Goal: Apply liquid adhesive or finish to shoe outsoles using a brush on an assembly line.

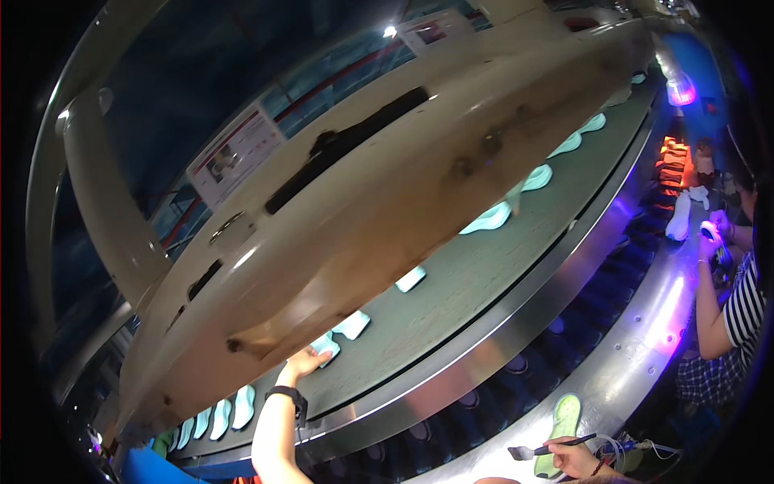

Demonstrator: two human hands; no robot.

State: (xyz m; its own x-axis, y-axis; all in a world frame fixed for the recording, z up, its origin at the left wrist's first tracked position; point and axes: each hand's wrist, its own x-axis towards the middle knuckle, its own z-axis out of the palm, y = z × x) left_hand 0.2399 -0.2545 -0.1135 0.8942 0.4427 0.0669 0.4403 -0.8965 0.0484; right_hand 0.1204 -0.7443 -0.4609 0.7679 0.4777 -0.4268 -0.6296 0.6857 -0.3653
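Observation:
My left hand (305, 361), with a dark band on its wrist, reaches under the edge of the long beige hood over the conveyor. Its thumb lies on a pale turquoise shoe sole (325, 345), and its other fingers are mostly hidden behind the sole and the hood. At the lower right my right hand (574, 457) grips a brush (524, 453) with a dark handle, its flat bristle end pointing left. Beneath the brush, a lime-green shoe sole (568, 414) rests on the metal ledge.
More turquoise soles (488, 219) lie along the curved conveyor belt (451, 294), under the hood (371, 218). Dark shoes stand on a lower track between belt and metal ledge (645, 323). At right a co-worker's hands (716, 234) handle a piece under violet light, near a glowing orange heater (672, 165).

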